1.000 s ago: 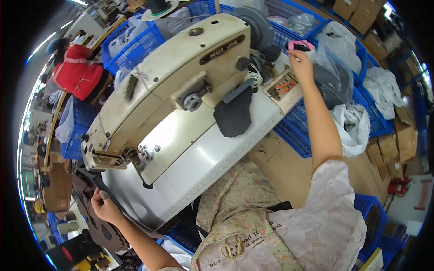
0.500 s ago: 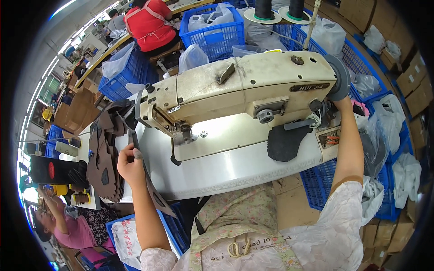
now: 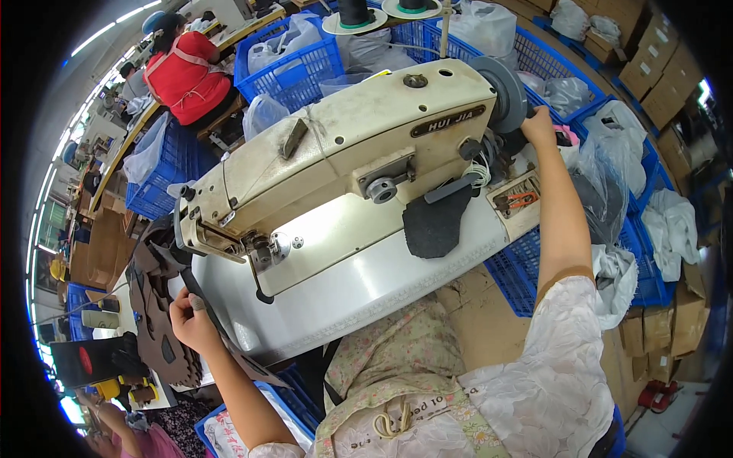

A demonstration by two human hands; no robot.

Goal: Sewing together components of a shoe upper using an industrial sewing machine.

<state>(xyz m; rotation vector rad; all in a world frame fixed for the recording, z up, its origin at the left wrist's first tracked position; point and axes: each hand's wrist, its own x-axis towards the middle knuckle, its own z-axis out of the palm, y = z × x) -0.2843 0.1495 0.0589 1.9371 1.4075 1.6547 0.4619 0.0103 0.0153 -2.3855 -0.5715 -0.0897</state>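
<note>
A cream sewing machine (image 3: 336, 141) stands in front of me on a pale metal table top (image 3: 359, 286). My left hand (image 3: 195, 324) is closed at the left edge of the table, pinching a dark brown cut piece (image 3: 244, 360) that hangs over the edge. A pile of similar brown pieces (image 3: 164, 343) lies just beyond it. At the machine's right end, my right hand (image 3: 540, 127) is closed on the outer side of the grey handwheel (image 3: 505, 95); its fingertips are partly hidden. A black fabric piece (image 3: 437, 225) hangs on the machine's front, below the handwheel end.
Blue crates (image 3: 294, 65) with plastic bags stand behind the machine. More bagged goods (image 3: 611, 183) are at the right. Thread cones (image 3: 353, 15) rise behind. Orange-handled snips (image 3: 521, 200) lie in a tray on the table. A co-worker in red (image 3: 187, 72) sits at the far left.
My view has turned, so the machine appears further left and more tilted. My right hand has shifted around to the handwheel's outer side. My left hand still pinches the brown piece.
</note>
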